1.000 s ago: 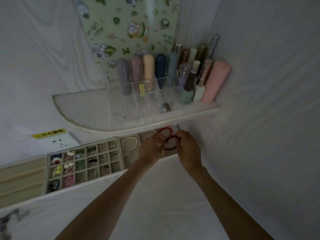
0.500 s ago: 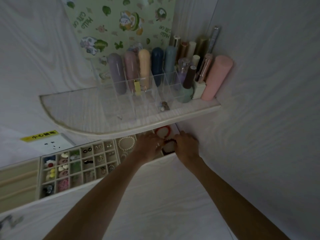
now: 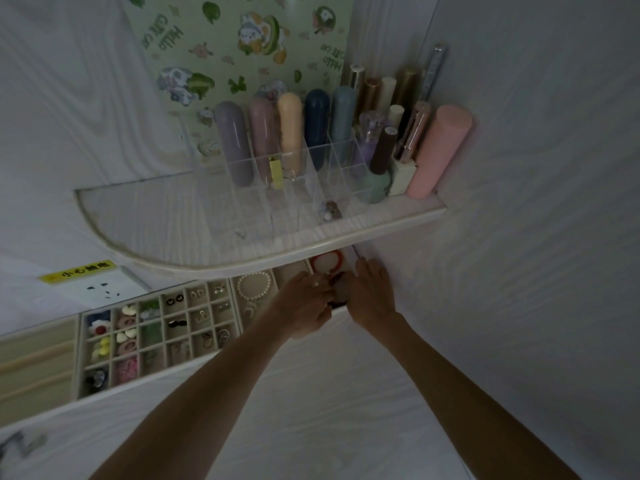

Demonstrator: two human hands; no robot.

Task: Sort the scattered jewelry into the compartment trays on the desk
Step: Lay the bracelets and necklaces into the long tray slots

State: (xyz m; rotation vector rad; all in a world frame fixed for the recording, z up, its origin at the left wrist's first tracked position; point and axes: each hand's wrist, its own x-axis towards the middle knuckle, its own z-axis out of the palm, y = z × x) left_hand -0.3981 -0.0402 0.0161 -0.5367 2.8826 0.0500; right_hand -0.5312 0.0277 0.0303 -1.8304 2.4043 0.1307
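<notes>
Desk pale, wood-grained. Compartment trays in row along far edge under shelf, long axis left-right. Left hand and right hand meet over right end compartment, fingers curled on dark bead bracelet; bracelet mostly hidden, orientation unclear. Red bracelet lies flat just beyond. Pearl bracelet flat in compartment left of hands.

pale green cartoon-print backdrop, pink tube, navy capsule, red bracelet, white pearl bracelet
</notes>
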